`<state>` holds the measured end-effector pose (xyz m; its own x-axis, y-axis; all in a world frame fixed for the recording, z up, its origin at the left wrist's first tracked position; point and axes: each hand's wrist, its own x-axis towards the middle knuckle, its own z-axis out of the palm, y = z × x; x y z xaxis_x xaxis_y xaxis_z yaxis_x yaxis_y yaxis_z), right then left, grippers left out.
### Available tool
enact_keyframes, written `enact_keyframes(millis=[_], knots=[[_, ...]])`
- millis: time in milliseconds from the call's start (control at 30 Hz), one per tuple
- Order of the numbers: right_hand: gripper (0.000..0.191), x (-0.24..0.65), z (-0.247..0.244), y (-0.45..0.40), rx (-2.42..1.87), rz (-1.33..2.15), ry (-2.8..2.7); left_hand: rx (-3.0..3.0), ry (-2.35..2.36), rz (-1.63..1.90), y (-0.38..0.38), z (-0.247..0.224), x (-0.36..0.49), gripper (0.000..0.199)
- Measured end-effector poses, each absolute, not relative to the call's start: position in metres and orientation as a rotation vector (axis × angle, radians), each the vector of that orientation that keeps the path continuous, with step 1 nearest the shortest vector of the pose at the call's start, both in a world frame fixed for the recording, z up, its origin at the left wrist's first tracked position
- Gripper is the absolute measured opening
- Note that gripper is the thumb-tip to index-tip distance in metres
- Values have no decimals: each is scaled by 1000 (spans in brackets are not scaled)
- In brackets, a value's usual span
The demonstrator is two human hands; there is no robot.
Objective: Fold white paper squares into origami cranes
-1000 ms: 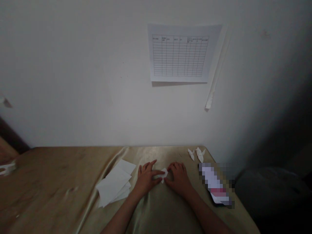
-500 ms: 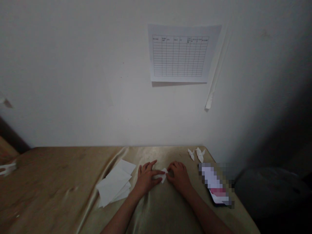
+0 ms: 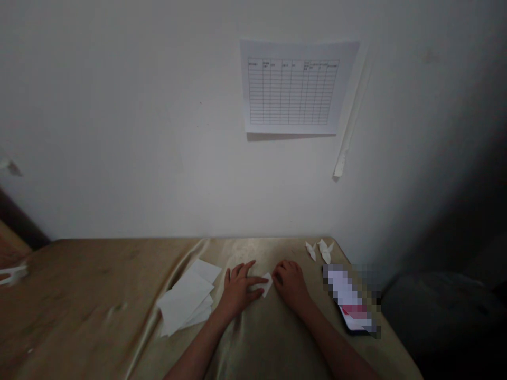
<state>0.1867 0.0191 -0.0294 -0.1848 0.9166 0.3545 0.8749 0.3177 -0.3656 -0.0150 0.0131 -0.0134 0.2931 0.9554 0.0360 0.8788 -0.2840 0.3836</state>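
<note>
A small folded white paper [image 3: 266, 285] lies on the cloth-covered table between my two hands. My left hand [image 3: 238, 288] has its fingers spread, with the index finger and thumb resting on the paper's left side. Close to the paper's right edge, my right hand [image 3: 289, 282] is curled with its fingers together; whether its fingertips grip anything is hidden. Several white paper sheets [image 3: 188, 298] lie loosely stacked left of my left hand. Two small folded paper figures [image 3: 325, 251] sit at the back right of the table.
A phone [image 3: 348, 301], partly blurred out, lies right of my right hand near the table's edge. The wall behind bears a printed table sheet [image 3: 293, 89] and a white strip [image 3: 350, 126]. A white object [image 3: 13, 274] is at the far left.
My right hand has shifted slightly away from the folded paper, so more of its right edge shows. My left hand stays in place.
</note>
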Motion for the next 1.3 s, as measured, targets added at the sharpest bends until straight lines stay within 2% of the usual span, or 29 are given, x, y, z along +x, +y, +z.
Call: enact_keyframes(millis=[333,500,800,1000,1133,1300], knots=[[10,190,-32,12,-1471,156,-2088,2300,1672,384,10,-15,-14,34],[17,190,-27,3,-1429,211,-2098,2318,1655,417,10,-18,-15,31],[11,189,-22,0,-1361,233,-2181,2370,1619,395,9,-16,-18,42],[15,190,-19,-1,-1362,236,-2217,2389,1541,321,10,-10,-24,50],[17,193,-19,-1,-1365,238,-2221,2388,1504,304,11,-7,-26,49],[20,195,-19,2,-1390,226,-2269,2377,1477,324,14,-8,-27,38]])
